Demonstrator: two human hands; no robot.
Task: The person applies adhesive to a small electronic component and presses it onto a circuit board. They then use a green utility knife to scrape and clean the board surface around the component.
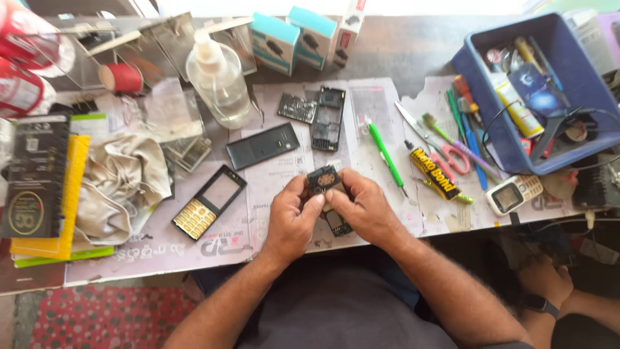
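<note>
I sat at a cluttered workbench (194,249) covered in worn paper sheets, looking straight down at my hands. My left hand (292,216) and right hand (365,207) were together at the centre of the bench's near edge, both pinching a small dark phone board (323,178) between thumbs and fingertips. A second dark part showed just below my hands, partly hidden, so I could not tell what it was.

At 12 o'clock from my hands lay a bare phone frame (328,118) with a small circuit board (298,107) just beside it on its left. At 11 o'clock sat a dark back cover (262,145), and beyond it a clear pump bottle (219,81). At 9 o'clock lay a black front housing with a gold keypad (208,201), and further out a crumpled beige cloth (119,181) and stacked packets (35,178).

At 1 o'clock lay a green screwdriver (385,154); at 2 o'clock a yellow glue tube (434,172), pink-handled scissors (445,152) and pens. At 3 o'clock sat a small white phone (514,193). A blue bin (562,39) full of tools stood at the far right. Small boxes (294,39) lined the far edge.

Below the bench showed a red patterned mat (90,317), and at 4 o'clock another person's hand (541,278) wearing a wrist band.
</note>
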